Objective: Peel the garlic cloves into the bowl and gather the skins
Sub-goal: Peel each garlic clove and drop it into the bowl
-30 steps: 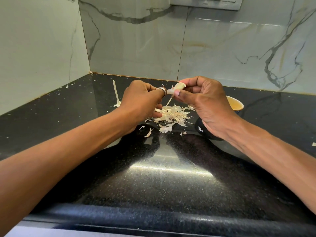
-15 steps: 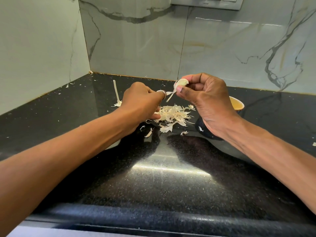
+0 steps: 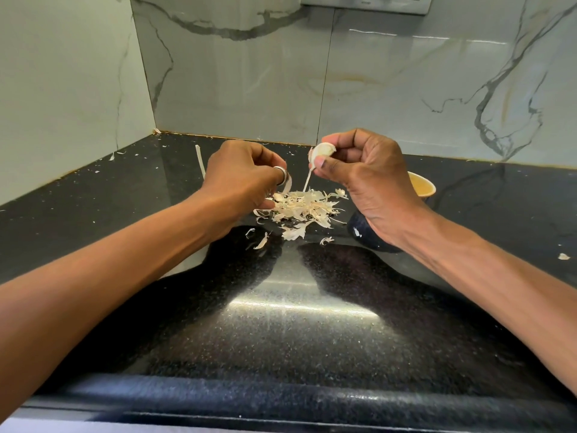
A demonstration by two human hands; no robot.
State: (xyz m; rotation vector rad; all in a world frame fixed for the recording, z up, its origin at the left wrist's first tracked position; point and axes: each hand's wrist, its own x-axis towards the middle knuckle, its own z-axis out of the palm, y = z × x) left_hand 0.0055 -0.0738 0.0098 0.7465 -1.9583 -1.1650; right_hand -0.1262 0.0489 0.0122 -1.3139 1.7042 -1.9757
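Right hand: the right hand [image 3: 368, 182] is raised above the counter, thumb and fingertips pinching a garlic clove [image 3: 323, 150].
Garlic clove: held in the air over the far edge of the skins, partly bared, with a thin thread of skin [image 3: 307, 182] dangling from it toward the heap.
Left hand: the left hand [image 3: 240, 176] is just beside the right and lower, fingers curled under; a curl of skin [image 3: 288, 184] pokes out from them next to the ring [image 3: 281, 175], and it looks pinched there.
Skins: a loose pile of skins [image 3: 299, 210] lies on the counter between and below the two hands, with a few bits strewn in front of it.
Bowl: the bowl [image 3: 422, 185], dark outside and yellow inside, stands right of the pile, mostly hidden behind the right hand and wrist; what it holds I cannot tell.
Counter: a black speckled counter [image 3: 281, 323], glossy; a long strip [image 3: 199, 160] lies behind the left hand and a stray flake [image 3: 563, 256] far to the right.
Walls: pale marble tiles [image 3: 374, 89] meet in the corner.
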